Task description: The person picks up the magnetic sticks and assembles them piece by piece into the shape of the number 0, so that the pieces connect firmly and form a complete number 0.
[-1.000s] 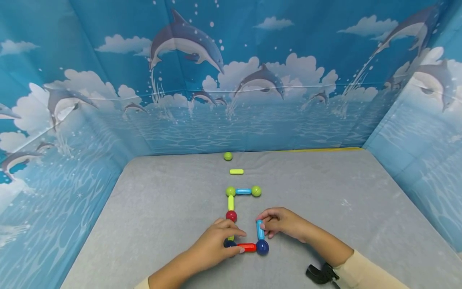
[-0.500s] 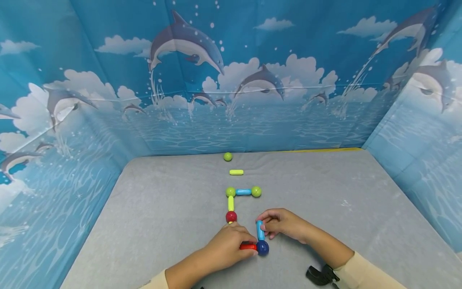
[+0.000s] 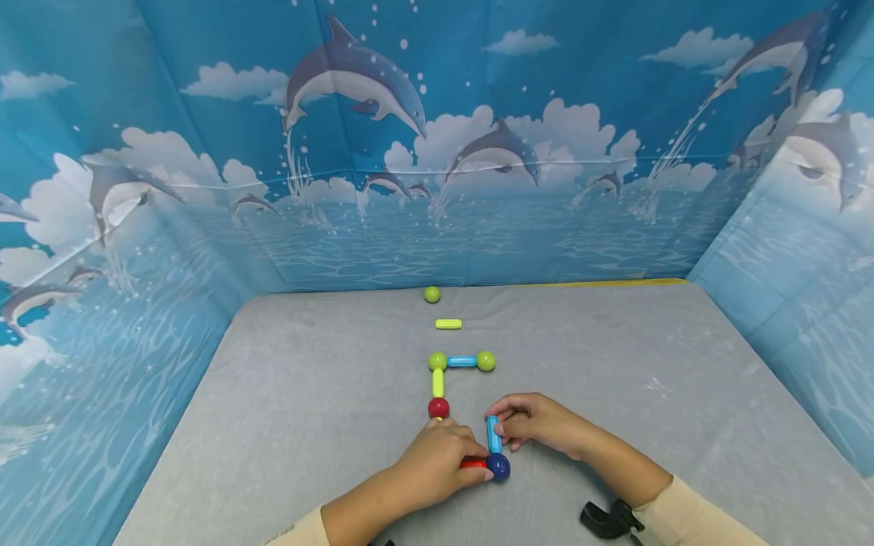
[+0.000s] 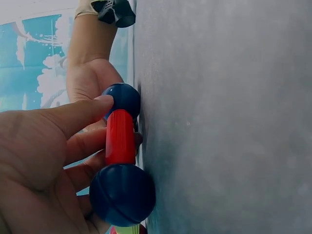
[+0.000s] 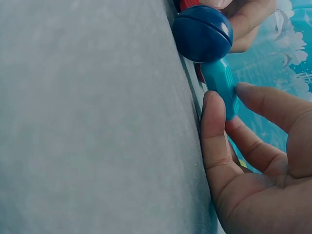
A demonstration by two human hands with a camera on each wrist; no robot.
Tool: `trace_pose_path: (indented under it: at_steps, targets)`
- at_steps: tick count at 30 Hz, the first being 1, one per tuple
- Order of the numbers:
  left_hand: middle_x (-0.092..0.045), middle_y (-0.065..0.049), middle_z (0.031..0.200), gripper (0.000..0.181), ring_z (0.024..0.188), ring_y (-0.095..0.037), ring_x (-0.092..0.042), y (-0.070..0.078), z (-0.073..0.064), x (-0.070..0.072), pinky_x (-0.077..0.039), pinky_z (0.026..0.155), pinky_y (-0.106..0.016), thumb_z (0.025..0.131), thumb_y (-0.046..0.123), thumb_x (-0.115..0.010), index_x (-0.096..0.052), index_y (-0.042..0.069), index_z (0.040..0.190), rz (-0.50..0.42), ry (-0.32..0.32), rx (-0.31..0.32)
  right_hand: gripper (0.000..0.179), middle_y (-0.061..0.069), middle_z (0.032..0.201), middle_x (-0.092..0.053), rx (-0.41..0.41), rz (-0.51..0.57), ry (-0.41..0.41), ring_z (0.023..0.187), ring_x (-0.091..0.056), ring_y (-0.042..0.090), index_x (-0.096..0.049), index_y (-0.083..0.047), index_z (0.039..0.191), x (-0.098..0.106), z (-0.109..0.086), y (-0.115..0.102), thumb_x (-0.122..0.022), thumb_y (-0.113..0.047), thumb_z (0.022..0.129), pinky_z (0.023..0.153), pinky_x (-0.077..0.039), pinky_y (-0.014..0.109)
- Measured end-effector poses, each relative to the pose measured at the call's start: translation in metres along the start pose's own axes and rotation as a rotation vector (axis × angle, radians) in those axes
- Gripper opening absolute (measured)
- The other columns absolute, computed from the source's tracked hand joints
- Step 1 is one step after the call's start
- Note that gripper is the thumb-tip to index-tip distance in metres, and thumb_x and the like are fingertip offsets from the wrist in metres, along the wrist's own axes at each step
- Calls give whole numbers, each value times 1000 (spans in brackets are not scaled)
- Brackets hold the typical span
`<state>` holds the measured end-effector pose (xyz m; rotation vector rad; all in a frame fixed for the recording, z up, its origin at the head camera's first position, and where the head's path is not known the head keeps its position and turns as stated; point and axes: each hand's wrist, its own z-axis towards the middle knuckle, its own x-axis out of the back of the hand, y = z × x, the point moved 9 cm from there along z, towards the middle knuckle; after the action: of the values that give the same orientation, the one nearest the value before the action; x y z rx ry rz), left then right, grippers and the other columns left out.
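Close to me, my left hand (image 3: 437, 464) pinches a dark blue ball (image 3: 500, 469) with thumb and index finger, right where a red magnetic stick (image 4: 121, 137) joins it. Behind that hand in the head view, a second dark blue ball (image 4: 122, 195) sits at the stick's other end. My right hand (image 3: 539, 425) holds a light blue stick (image 3: 495, 436) between thumb and fingers; its near end meets the pinched ball. From the left hand a chain runs away: red ball (image 3: 438, 407), yellow-green stick (image 3: 438, 383), green ball (image 3: 438, 362), another light blue stick (image 3: 462, 362) and green ball (image 3: 486, 361).
Farther back on the grey table (image 3: 328, 379) lie a loose yellow-green stick (image 3: 448, 324) and a loose green ball (image 3: 432, 294). A dolphin-print curtain (image 3: 410, 243) closes off the back and sides. A black mount (image 3: 610, 519) sits at the right wrist.
My left hand has shifted right along the red stick, from the left dark blue ball to the right one, covering the left ball. My right hand has stayed on the light blue stick.
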<state>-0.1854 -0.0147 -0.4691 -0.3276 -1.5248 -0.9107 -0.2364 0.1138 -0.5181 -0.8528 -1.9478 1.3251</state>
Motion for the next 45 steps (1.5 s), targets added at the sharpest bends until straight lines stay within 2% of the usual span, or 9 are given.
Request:
trace_pose_path:
  at_steps: [15, 20, 26, 35, 45]
  targets:
    - [-71, 18, 91, 30, 83, 4, -56, 0, -3, -1, -31, 73, -18, 91, 47, -73, -80, 24, 110, -3, 55, -36, 40, 12, 110, -64, 8, 0, -14, 89, -68, 17, -60, 5, 129, -3, -2, -1, -67, -17, 97, 76, -59, 30]
    - [-72, 18, 92, 30, 84, 4, -57, 1, -2, -3, -32, 73, -17, 91, 47, -72, -80, 25, 110, 12, 63, -49, 42, 12, 110, -64, 14, -39, -14, 88, -66, 17, -60, 3, 130, -1, -2, -1, -69, -19, 95, 71, -57, 29]
    - [-71, 19, 91, 32, 83, 5, -56, 1, -4, -5, -31, 72, -18, 90, 49, -72, -79, 26, 111, 17, 56, -46, 40, 13, 114, -66, 42, -143, 65, 85, -63, 20, -63, -1, 128, 11, 0, -7, -71, -21, 94, 66, -53, 30]
    - [-71, 18, 89, 30, 83, 4, -57, -1, -5, -5, -31, 72, -17, 90, 48, -73, -80, 26, 109, 28, 77, -46, 39, 16, 120, -68, 124, -270, 189, 87, -64, 25, -64, -5, 128, 30, 8, -31, -69, -27, 96, 74, -55, 35]
    - [-70, 19, 91, 32, 85, 5, -57, -1, -7, -7, -32, 74, -18, 90, 50, -72, -79, 27, 111, 12, 47, -34, 38, 13, 119, -69, 138, -256, 289, 101, -65, 32, -64, -5, 130, 49, 34, -59, -67, -26, 98, 87, -54, 47]
